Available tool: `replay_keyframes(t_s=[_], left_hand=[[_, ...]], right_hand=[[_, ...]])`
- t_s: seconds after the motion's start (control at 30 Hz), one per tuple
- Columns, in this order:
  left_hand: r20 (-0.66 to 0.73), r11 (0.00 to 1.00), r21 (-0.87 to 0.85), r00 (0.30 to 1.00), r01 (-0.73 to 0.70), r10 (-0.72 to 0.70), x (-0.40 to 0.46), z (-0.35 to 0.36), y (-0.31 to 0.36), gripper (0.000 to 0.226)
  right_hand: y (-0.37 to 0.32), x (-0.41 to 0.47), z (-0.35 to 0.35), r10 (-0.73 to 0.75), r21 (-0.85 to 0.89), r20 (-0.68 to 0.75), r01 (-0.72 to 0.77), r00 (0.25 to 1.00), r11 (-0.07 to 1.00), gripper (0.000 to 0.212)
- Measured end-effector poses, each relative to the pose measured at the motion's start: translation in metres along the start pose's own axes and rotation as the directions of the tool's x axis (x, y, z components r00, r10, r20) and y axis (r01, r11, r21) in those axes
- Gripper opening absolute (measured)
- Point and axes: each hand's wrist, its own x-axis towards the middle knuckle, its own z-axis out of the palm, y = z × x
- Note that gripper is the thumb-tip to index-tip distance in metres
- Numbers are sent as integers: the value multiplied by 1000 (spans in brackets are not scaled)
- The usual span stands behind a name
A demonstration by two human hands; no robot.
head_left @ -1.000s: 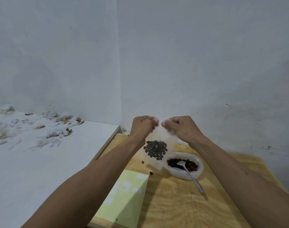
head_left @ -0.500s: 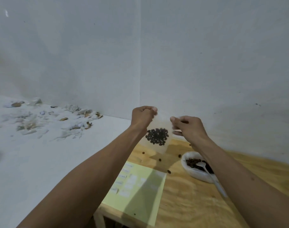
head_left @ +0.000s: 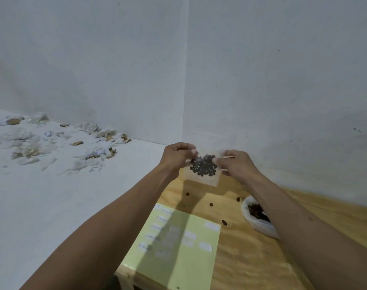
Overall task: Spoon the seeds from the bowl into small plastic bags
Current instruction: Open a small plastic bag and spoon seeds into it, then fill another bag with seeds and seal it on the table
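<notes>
A small clear plastic bag with a clump of dark seeds inside hangs in the air above the far end of the wooden table. My left hand pinches its top left corner and my right hand pinches its top right corner. The white bowl with dark seeds stands on the table to the right, partly hidden behind my right forearm. The spoon is hidden from view.
A pale green sheet with white labels lies on the table near its front edge. Several loose seeds lie on the wood. Scraps of paper litter the white surface at the left. White walls stand close behind.
The view has swung left, so the bowl now sits further right. Both hands stay on the bag's top, closer together than half a second ago. The seeds now sit higher, nearer my fingers.
</notes>
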Motion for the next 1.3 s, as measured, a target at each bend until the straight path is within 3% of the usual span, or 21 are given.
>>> replay_keyframes(t_s=[0.07,0.2,0.3,0.43,0.53,0.63,0.77,1.03,1.13,1.3], left_hand=[[-18,997,82,1000,-3,4,7,-1,-11,13],[-6,938,345,1000,30,-30,17,-9,-34,40],[-28,856,515,999,47,-39,21,-15,-47,53],[3,748,663,998,47,-66,21,-18,-57,45],[13,705,708,996,51,-85,18,-20,-60,39],[27,660,751,996,36,-86,17,-19,-59,16],[11,630,775,996,49,-92,16,-19,-60,11],[-1,647,761,997,47,-71,9,-19,-56,4],[-46,647,763,998,3,49,3,-10,-46,40],[-23,702,699,977,-137,213,-21,43,-21,39]], right_hand=[[15,7,9,4,-65,-33,-6,999,998,10],[32,16,20,36,-113,-75,-44,997,993,5],[43,20,27,66,-235,-90,-86,994,968,20],[57,19,33,112,-300,-68,-128,991,945,33],[60,14,35,113,-430,-63,-129,992,893,28],[63,12,37,106,-514,-44,-113,993,850,29],[61,11,41,104,-602,-17,-94,994,793,28],[53,4,33,111,-582,-4,-92,994,808,29],[40,-4,13,77,-536,-28,-80,997,841,39],[9,-29,-50,-107,-410,-95,59,990,910,39]])
